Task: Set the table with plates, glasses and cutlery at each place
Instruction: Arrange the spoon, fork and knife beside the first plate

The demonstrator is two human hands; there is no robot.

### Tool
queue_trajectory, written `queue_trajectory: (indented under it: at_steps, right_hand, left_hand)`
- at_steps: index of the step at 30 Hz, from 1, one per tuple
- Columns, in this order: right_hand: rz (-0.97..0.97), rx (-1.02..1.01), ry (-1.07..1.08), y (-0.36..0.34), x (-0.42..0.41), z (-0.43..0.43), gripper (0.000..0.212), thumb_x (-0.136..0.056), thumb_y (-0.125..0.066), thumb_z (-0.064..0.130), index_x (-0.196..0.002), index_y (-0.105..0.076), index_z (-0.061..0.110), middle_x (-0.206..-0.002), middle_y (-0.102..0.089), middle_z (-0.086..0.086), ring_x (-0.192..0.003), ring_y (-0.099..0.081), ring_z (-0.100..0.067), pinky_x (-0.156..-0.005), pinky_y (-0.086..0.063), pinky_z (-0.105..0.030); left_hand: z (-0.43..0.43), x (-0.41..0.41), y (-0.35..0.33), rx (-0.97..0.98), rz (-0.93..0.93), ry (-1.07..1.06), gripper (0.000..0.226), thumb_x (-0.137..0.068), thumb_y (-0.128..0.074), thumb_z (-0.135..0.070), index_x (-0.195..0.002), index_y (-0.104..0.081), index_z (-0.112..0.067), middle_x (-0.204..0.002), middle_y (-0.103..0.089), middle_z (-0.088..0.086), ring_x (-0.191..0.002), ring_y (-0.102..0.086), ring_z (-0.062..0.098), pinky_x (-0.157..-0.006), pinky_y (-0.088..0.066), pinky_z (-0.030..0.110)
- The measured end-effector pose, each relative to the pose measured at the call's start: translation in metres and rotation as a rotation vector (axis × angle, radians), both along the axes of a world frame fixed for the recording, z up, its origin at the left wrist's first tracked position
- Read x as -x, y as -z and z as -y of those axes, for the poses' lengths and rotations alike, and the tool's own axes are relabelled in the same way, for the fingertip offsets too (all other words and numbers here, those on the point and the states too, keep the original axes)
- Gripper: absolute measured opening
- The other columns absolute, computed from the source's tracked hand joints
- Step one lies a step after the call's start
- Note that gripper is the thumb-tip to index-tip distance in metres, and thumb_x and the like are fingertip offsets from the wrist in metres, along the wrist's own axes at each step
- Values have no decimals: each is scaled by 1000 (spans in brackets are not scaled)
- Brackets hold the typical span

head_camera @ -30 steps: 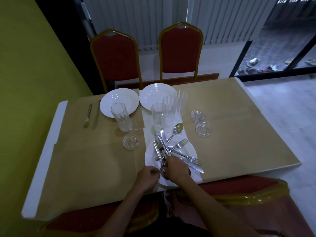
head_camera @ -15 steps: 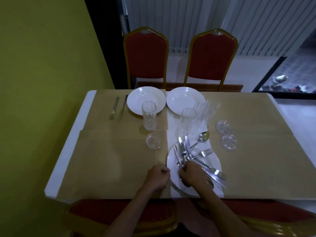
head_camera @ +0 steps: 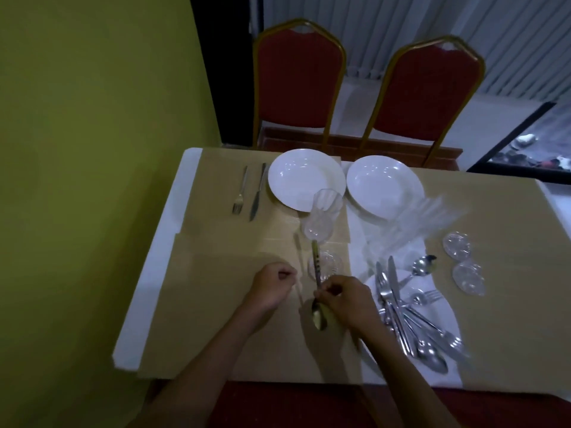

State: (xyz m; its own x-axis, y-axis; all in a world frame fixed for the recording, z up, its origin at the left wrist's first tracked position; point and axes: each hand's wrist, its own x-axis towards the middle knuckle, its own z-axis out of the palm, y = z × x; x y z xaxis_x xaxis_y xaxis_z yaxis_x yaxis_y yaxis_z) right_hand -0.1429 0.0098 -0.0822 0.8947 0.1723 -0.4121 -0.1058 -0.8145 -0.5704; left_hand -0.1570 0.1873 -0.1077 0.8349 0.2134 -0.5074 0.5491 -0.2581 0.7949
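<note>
At the near edge of the table [head_camera: 216,319], both arms of the person reach forward over the tan cover. The right hand [head_camera: 346,299] is closed around a spoon [head_camera: 318,313]; the bowl of the spoon points toward the person and its handle points away, toward the glasses. The left hand [head_camera: 272,285] is curled into a loose fist just left of it and seems to pinch something thin and blurred; what it is I cannot tell.

Just right of the right hand lies a white plate [head_camera: 445,307] with a pile of cutlery [head_camera: 401,313] on it: knives, forks and spoons crossing each other. Behind the spoon handle a small glass coaster [head_camera: 329,264] lies on the table, and two more coasters [head_camera: 463,257] lie to the right, near each other.

Farther away a drinking glass [head_camera: 323,217] stands upright, and right of it is a blurred group of glasses [head_camera: 411,230].

At the far side, two white plates [head_camera: 306,177] lie side by side, one before each red chair [head_camera: 296,78]. Left of the left plate, a fork [head_camera: 240,193] and a knife [head_camera: 258,193] lie parallel, close together.
</note>
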Motion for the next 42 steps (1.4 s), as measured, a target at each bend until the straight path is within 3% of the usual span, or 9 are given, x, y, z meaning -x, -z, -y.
queue_trajectory:
  at_steps: [5, 8, 13, 19, 22, 29, 33, 40, 42]
  right_hand:
    - [-15, -26, -141, 9, -46, -98, 11, -87, -72, 32, -83, -73, 22, -86, -71, 5, -83, -66, -13, -78, -52, -30]
    - [-16, 4, -211, 16, -73, -150, 12, -87, -70, 30, -76, -68, 28, -84, -67, 6, -81, -63, -14, -69, -48, -26]
    - [-25, 64, -294, 30, -114, -218, 9, -90, -66, 25, -84, -72, 22, -89, -69, 2, -81, -62, -14, -62, -43, -21]
    - [-28, 116, -316, 45, -167, -277, 10, -90, -65, 27, -89, -71, 19, -99, -69, -4, -94, -66, -23, -86, -57, -42]
    - [-19, 119, -294, 55, -190, -299, 9, -88, -65, 25, -84, -72, 21, -97, -71, -5, -97, -66, -24, -89, -52, -39]
    - [-7, 121, -183, 77, -227, -335, 19, -86, -65, 21, -71, -63, 10, -61, -55, -1, -63, -61, -21, -45, -33, -22]
    - [9, 125, -130, 79, -238, -340, 17, -87, -68, 25, -83, -69, 8, -60, -56, -1, -46, -54, -11, -27, -29, -15]
    - [21, 148, -129, 83, -246, -344, 19, -84, -74, 29, -88, -71, 10, -78, -68, -5, -55, -59, -12, -44, -35, -18]
    - [17, 144, -117, 86, -246, -346, 22, -84, -75, 30, -89, -70, 9, -80, -70, -6, -60, -64, -17, -50, -48, -22]
  left_hand:
    - [-97, -33, 6, -174, 43, -3, 17, -89, -61, -16, -99, -74, -18, -91, -66, -10, -82, -60, 8, -78, -42, 19]
    - [-147, -50, 23, -293, 64, -43, 20, -87, -59, -10, -100, -73, -15, -104, -71, -2, -97, -63, 15, -81, -40, 18]
    - [-209, -76, 59, -676, 133, 12, 32, -87, -53, -18, -118, -63, -14, -122, -63, 9, -115, -56, 28, -94, -50, 39]
    - [-227, -72, 100, -980, 153, 134, 54, -99, -35, -33, -149, -32, -14, -160, -23, 14, -150, -15, 31, -118, -16, 57]
    - [-229, -67, 105, -1006, 184, 116, 54, -101, -32, -35, -152, -27, -18, -162, -19, 10, -151, -10, 25, -120, -12, 54]
    - [-228, -68, 108, -982, 191, 91, 57, -99, -33, -38, -153, -26, -22, -163, -15, 5, -152, -5, 21, -120, -11, 52]
    - [-227, -68, 107, -969, 187, 86, 57, -99, -32, -38, -154, -24, -22, -164, -14, 4, -152, -4, 19, -121, -12, 51]
    - [-228, -69, 108, -964, 181, 76, 59, -98, -32, -40, -154, -25, -23, -164, -13, 4, -152, -3, 19, -120, -13, 51]
    - [-228, -69, 106, -958, 184, 69, 59, -98, -31, -41, -153, -25, -23, -164, -14, 4, -152, -4, 19, -120, -13, 51]
